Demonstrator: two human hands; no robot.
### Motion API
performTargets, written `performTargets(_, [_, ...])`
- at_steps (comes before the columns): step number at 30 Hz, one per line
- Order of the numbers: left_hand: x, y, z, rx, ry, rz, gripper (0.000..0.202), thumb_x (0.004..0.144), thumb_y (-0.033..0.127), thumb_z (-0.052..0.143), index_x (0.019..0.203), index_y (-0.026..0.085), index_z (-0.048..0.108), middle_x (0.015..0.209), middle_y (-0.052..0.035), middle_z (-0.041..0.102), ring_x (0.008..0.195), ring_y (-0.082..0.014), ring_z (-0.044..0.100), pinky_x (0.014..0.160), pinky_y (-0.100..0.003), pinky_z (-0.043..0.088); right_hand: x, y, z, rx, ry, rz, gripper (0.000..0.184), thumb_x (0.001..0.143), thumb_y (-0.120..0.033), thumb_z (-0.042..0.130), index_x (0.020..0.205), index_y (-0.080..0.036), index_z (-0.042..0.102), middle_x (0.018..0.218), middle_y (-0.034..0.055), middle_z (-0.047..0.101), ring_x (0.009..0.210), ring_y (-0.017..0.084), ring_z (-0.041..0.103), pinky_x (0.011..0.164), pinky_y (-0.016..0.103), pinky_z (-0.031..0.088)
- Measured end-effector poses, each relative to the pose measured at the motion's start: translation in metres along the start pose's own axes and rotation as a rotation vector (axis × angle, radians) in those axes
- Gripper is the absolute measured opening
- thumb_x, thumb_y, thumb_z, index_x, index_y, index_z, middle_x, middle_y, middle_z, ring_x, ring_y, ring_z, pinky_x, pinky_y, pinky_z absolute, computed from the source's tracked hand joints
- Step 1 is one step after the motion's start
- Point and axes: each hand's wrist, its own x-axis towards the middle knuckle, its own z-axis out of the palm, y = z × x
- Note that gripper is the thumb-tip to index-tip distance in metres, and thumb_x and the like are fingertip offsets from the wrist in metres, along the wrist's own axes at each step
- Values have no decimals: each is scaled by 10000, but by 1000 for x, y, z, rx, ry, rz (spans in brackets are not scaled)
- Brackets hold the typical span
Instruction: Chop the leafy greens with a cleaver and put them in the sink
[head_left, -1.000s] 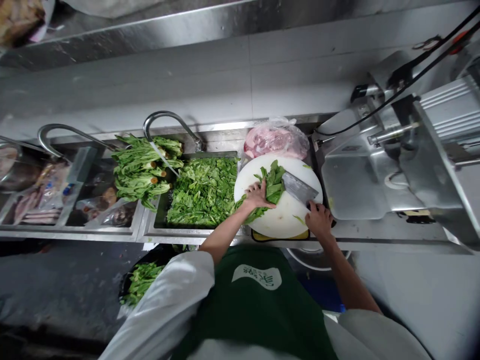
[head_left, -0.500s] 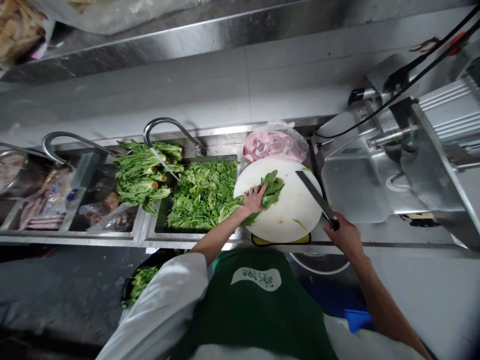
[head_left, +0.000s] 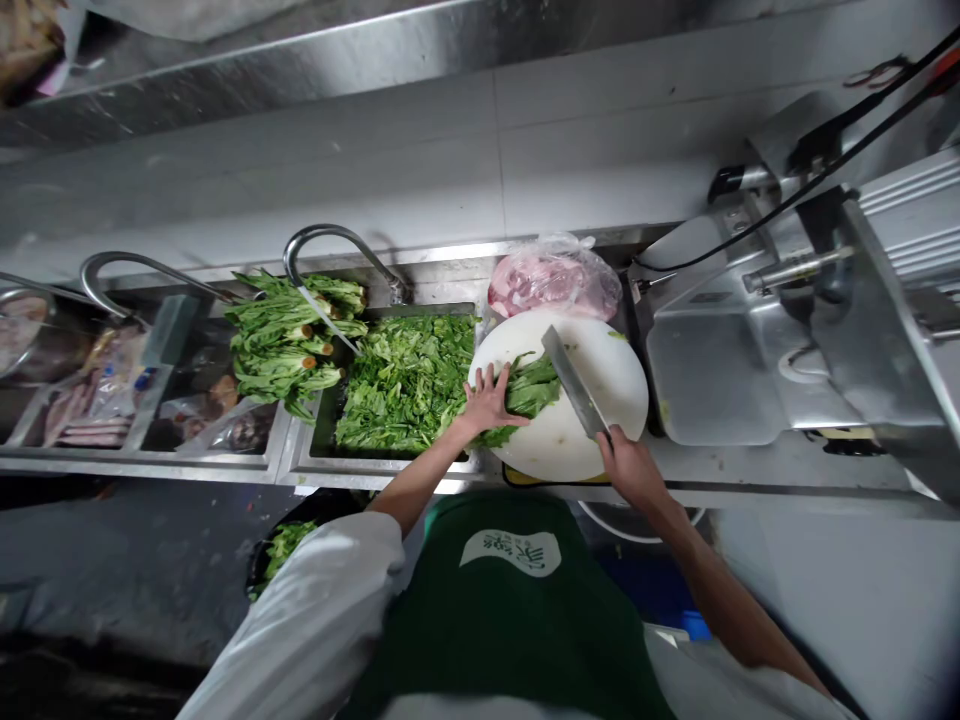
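On the round white cutting board lies a bunch of leafy greens. My left hand rests at the left end of the bunch, fingers spread and thumb pointing right. A cleaver is in my right hand, which grips its handle. The blade slants up and left over the board, its edge beside the right end of the greens. Left of the board, a sink is filled with chopped greens. Whole leafy stalks lie piled on the sink's far left side.
Bagged raw meat sits behind the board. A metal slicing machine stands close on the right. A curved faucet arches over the sink. Further left are packaged meats. Below the counter is a dark bin with greens.
My right hand has brought the cleaver leftward, from the board's right side to the end of the greens. My left hand has shifted slightly left and its fingers have spread.
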Motion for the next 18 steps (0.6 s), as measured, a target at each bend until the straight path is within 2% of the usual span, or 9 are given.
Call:
performTargets(2, [-6, 0, 15, 73, -21, -27, 1369, 627, 770, 763, 1630, 212, 17, 1659, -233, 103, 1480, -536, 119, 1117, -753, 141, 8, -17, -1, -40, -86, -20, 310, 1041, -354, 321, 1068, -170, 569, 795, 106, 707, 752, 226, 680, 663, 284, 376])
performTargets(5, [-8, 8, 34, 160, 67, -17, 1236, 697, 660, 784, 1628, 188, 122, 1622, -230, 229, 1428, -523, 236, 1127, -737, 144, 23, -32, 4, -116, -195, -12, 329, 1046, -334, 312, 1102, -148, 577, 861, 147, 722, 804, 260, 697, 699, 311, 405])
performTargets(7, [-9, 10, 39, 190, 114, 10, 1087, 768, 578, 761, 1616, 190, 202, 1581, -218, 318, 1388, -494, 304, 1132, -714, 171, 37, -39, 10, -135, -222, 1, 337, 1048, -315, 308, 1120, -134, 583, 882, 160, 725, 817, 268, 702, 717, 323, 417])
performTargets(10, [-11, 7, 39, 221, 134, 69, 875, 855, 441, 702, 1589, 198, 291, 1501, -193, 436, 1323, -437, 394, 1118, -654, 259, 64, -42, 18, -122, -191, -4, 354, 1051, -313, 300, 1121, -133, 597, 931, 163, 728, 854, 252, 701, 745, 316, 419])
performTargets(13, [-19, 7, 45, 273, 112, 166, 735, 891, 305, 642, 1560, 212, 352, 1460, -162, 489, 1288, -385, 446, 1103, -581, 318, 86, -35, 18, -82, -137, -41, 352, 1041, -334, 328, 1070, -141, 622, 951, 150, 726, 870, 232, 685, 747, 296, 403])
performTargets(15, [-28, 13, 54, 302, 84, 228, 681, 913, 276, 602, 1551, 238, 366, 1459, -137, 500, 1290, -360, 460, 1112, -562, 314, 92, -22, 14, -30, -98, -98, 348, 1026, -360, 356, 985, -157, 636, 902, 124, 722, 846, 218, 668, 731, 284, 388])
performTargets(18, [-36, 25, 61, 302, 27, 249, 773, 889, 401, 658, 1569, 245, 325, 1496, -153, 464, 1329, -373, 435, 1134, -583, 278, 84, 5, 4, 21, 35, -120, 370, 1009, -412, 364, 877, -180, 620, 811, 107, 701, 779, 216, 638, 692, 286, 367])
